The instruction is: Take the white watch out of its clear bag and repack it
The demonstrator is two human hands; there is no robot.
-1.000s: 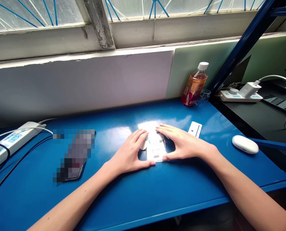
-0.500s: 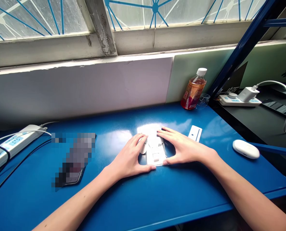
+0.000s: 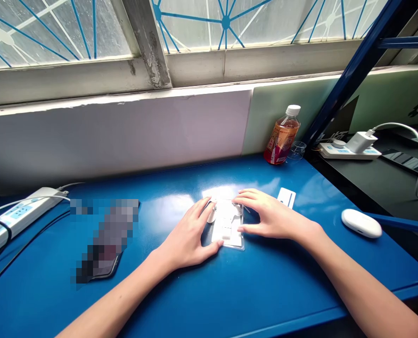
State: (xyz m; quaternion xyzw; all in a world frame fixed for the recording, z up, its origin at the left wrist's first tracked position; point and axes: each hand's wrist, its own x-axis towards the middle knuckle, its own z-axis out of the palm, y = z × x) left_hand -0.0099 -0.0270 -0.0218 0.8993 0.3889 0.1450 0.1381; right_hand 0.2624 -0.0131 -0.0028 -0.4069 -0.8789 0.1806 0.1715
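A white card in a clear plastic packet lies flat on the blue tabletop, with small white parts in it washed out by glare. My left hand is at the packet's left side, thumb tip at its lower edge, fingers stretched by a small white rounded piece. Across from it, my right hand is spread over the packet's right edge, index and thumb apart. Neither hand closes round anything visible; exact fingertip contact is unclear. Partly behind my right hand lies a small white card.
A drink bottle stands by the wall beside a clear plastic ring. At right is a white rounded case. A phone, partly pixelated, and a power strip lie left. A blue metal post rises at right.
The packet sits slightly lower in the picture and more of its bottom edge shows. My right thumb has shifted up from its lower corner. The whole view has tilted slightly.
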